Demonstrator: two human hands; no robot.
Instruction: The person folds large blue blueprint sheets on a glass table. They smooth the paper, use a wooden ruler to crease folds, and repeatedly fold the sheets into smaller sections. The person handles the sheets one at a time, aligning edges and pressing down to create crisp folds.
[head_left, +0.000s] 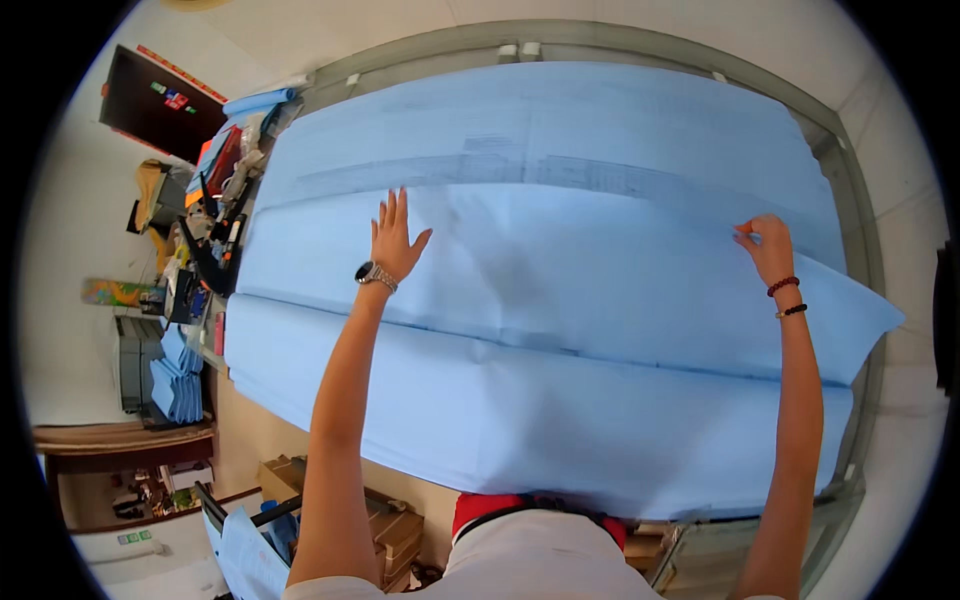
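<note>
A large light-blue paper sheet (600,270) with faint line drawings lies over the table, its near part folded into wide layers. My left hand (397,240) is flat on the sheet near the fold's far edge, fingers spread and pointing away; a watch is on that wrist. Farther right, my right hand (767,247) is closed, thumb against curled fingers, at the far edge of the same layer. What it pinches, if anything, is hidden. Two bead bracelets circle the right wrist. Right of that hand, a pointed corner of the layer sticks out past the table edge.
The glass-topped table (440,45) has a raised frame along its far side. Tools and clutter (215,220) crowd its left end, beside a rolled blue sheet (260,101). Folded blue sheets (177,385) are stacked at left. Cardboard boxes (398,535) stand below the near edge.
</note>
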